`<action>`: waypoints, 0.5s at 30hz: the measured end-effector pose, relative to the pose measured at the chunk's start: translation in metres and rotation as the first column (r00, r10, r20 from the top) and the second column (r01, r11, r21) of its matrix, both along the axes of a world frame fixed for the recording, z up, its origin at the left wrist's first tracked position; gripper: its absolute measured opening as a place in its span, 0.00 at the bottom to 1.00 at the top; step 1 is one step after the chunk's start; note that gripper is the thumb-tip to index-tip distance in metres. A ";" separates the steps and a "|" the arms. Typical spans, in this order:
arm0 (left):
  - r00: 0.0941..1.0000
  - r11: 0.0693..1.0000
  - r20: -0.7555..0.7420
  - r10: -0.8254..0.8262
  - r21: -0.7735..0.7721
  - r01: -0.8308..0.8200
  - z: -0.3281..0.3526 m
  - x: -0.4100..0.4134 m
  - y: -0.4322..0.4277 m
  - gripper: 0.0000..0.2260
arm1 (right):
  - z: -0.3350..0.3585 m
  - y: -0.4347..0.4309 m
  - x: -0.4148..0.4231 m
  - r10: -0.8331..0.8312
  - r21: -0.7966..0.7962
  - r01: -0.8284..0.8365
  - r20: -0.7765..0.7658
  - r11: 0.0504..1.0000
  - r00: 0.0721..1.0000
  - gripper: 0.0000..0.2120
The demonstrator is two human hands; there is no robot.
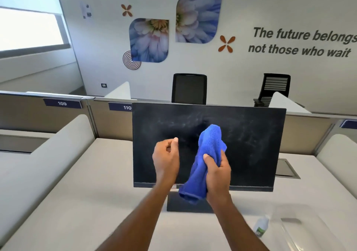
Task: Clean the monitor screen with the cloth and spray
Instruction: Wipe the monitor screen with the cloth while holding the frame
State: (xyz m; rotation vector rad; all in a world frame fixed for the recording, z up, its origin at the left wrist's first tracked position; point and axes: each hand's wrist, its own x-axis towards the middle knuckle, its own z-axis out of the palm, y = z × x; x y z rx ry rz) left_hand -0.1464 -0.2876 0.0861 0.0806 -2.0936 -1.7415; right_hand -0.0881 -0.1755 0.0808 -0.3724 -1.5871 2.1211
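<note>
holding: the right hand (217, 175) grips a blue cloth (209, 144) around its middle, thumb across the front and fingers wrapped behind.
cloth: bunched into a long roll. its upper end stands in front of the middle of the screen, and its lower end hangs past the monitor's bottom edge, over the stand. whether it touches the glass cannot be told.
left hand: the left hand (166, 160) is raised just beside the cloth, apart from it. its fingers are curled into the palm with the thumb tip by the forefinger, and it holds nothing.
monitor: the monitor (251, 134) stands upright on the desk behind both hands. its screen is dark and marked with pale smears, thickest across the upper half and right side.
stand: a dark flat base (173, 204) sits under the screen, partly hidden by the forearms.
spray: a small clear bottle (261, 226) with a green label stands on the desk at the lower right, well apart from both hands. it is blurred.
box: a clear plastic box (309, 229) lies just beside the bottle, to its right.
desk: a pale desk (87, 202) with rounded side dividers. a grey hatch (286, 168) shows right of the monitor.
partition: number plate 109 (62, 103) and number plate 110 (125, 107) sit on the panel behind.
beyond: a black office chair (189, 89) and a second chair (274, 88) stand against a white wall with flower pictures (148, 40) and dark lettering (301, 42).
</note>
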 end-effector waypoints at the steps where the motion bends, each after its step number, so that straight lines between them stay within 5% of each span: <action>1: 0.996 0.996 -0.033 0.086 0.022 -0.086 0.009 -0.011 -0.012 0.09 | 0.008 -0.002 -0.008 -0.110 0.102 0.111 -0.020 0.989 0.994 0.16; 4: 0.959 0.959 -0.046 0.278 0.069 -0.275 0.033 -0.050 -0.051 0.08 | 0.025 -0.005 -0.036 -0.421 0.520 0.447 -0.176 0.727 0.890 0.23; 8: 0.937 0.937 0.097 0.335 0.075 -0.342 0.053 -0.099 -0.088 0.20 | 0.033 -0.012 -0.074 -0.459 0.812 0.457 -0.270 0.365 0.846 0.28; 15: 0.968 0.965 0.093 0.232 0.099 -0.241 0.064 -0.130 -0.103 0.24 | 0.033 -0.060 -0.104 -0.431 0.927 0.341 -0.245 0.159 0.868 0.31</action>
